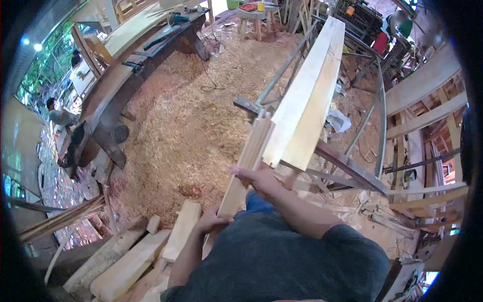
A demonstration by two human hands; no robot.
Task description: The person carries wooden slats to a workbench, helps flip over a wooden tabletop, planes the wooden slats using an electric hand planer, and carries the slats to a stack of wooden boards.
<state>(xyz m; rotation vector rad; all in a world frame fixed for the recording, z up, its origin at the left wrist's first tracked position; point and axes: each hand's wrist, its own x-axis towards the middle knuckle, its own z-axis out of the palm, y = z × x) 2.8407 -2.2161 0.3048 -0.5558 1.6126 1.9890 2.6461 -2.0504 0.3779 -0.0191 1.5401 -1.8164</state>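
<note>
A narrow bundle of long wooden boards [250, 151] lies slantwise in front of my body, its far end pointing up and away. My right hand [253, 177] is closed around it near the middle, thumb over the top. Lower down, close to my waist, my left hand [210, 220] grips the same boards from the left side. Two long pale planks [309, 108] rest side by side on a metal stand just right of the bundle. The bundle's near end is partly hidden by my arm and shirt.
Wood shavings [186, 131] cover the floor. A long workbench [118, 80] with power tools curves along the left. Thick timber pieces [128, 267] lie at lower left. Metal rails [347, 168] support the planks. Other people [60, 116] are at far left and upper right [395, 30].
</note>
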